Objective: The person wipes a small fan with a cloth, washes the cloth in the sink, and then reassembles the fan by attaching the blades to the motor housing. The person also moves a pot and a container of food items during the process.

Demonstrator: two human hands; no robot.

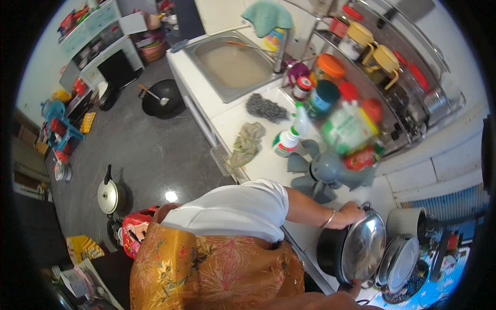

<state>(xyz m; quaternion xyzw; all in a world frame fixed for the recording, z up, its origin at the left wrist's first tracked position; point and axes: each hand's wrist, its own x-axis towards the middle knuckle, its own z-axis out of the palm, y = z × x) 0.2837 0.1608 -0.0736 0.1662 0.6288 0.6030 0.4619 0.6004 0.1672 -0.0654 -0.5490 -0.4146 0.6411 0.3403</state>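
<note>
Both of my hands are on a dark two-handled pot [331, 250] on the white counter at the lower right. A round, shiny metal surface [364, 248] tops the pot; it looks like a lid. My left hand [350, 215], with a bracelet at the wrist, grips the side by the upper loop handle. My right hand [350, 288] holds the opposite side, partly hidden by my arm. Just beyond the pot are a light-coloured saucepan [407, 221] and some stacked metal lids or pans [403, 263]. Grey fan blades [325, 168] lie close to my left forearm.
A spray bottle [286, 142], a crumpled rag [248, 143] and a grey scrubbing cloth [266, 107] sit along the counter. Cloudy water fills the sink [224, 95]. A metal rack [387, 112] holds jars. On the floor are a wok [164, 99] and a pressure cooker [108, 197].
</note>
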